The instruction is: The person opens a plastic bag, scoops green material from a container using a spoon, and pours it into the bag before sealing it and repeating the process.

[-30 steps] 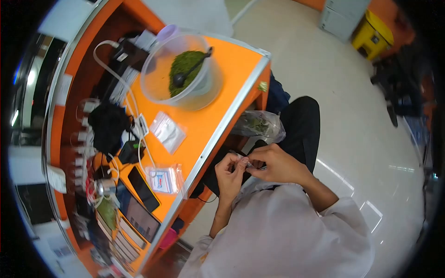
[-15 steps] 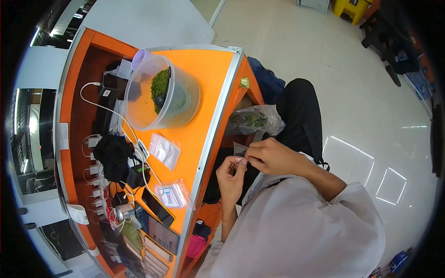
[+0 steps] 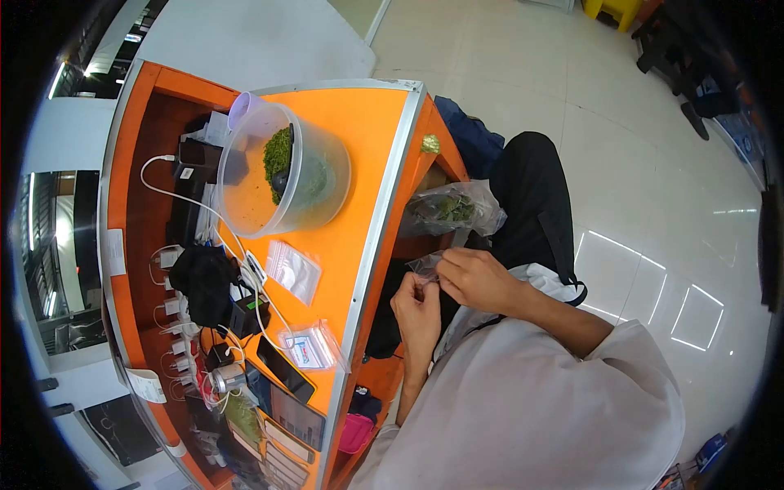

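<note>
Clear plastic sachet (image 3: 424,265), pinched between left hand (image 3: 418,314) and right hand (image 3: 478,281), leafy bag (image 3: 453,209) beyond the grip; I judge light, even fingertip tension best.

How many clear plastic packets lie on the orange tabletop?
2 visible: a plain packet near the tub, and a labelled packet beside the yellow-edged phone. Others may be hidden beneath them.

No text can be read; the blue-and-white label (image 3: 302,352) on a plastic packet (image 3: 325,346), lower left of centre, and the white sticker (image 3: 186,173) on a black box (image 3: 198,157), upper left, are too small.
</note>
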### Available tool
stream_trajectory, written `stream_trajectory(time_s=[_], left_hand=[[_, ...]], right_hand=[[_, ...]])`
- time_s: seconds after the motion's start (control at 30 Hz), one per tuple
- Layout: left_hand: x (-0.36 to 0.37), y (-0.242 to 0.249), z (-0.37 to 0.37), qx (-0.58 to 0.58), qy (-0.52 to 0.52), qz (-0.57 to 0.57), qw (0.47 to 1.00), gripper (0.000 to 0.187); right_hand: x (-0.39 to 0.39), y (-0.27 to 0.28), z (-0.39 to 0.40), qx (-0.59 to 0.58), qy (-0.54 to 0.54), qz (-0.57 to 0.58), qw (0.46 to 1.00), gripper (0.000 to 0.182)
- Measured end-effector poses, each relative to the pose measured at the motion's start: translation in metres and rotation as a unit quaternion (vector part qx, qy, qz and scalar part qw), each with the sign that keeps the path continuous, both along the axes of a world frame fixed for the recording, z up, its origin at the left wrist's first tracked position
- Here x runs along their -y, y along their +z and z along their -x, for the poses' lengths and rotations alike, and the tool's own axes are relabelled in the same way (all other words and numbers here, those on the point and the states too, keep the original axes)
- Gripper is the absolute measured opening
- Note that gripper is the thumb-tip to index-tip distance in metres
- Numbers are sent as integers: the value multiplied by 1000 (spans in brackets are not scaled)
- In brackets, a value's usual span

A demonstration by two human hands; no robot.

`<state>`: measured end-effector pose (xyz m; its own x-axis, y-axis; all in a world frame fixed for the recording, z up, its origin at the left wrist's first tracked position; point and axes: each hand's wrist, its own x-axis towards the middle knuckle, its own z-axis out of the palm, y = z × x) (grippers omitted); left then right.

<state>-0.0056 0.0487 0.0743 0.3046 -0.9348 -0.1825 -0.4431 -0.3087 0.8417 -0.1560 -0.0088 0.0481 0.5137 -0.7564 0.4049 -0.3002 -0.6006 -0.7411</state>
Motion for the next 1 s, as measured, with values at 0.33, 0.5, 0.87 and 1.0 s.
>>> stream_trajectory(time_s=[0.33, 0.5, 0.87, 1.0], left_hand=[[7, -17, 8, 101, -37, 55, 993, 27], [11, -12, 8, -107, 33, 144, 983, 53], [13, -15, 8, -159, 74, 124, 977, 20], [14, -12, -12, -101, 49, 112, 987, 14]], right_hand=[[8, 2, 3, 75, -84, -178, 978, 17], [28, 18, 32, 251, -16, -474, 844, 16], [39, 34, 52, 48, 98, -292, 950, 34], [46, 39, 65, 38, 113, -307, 944, 44]])
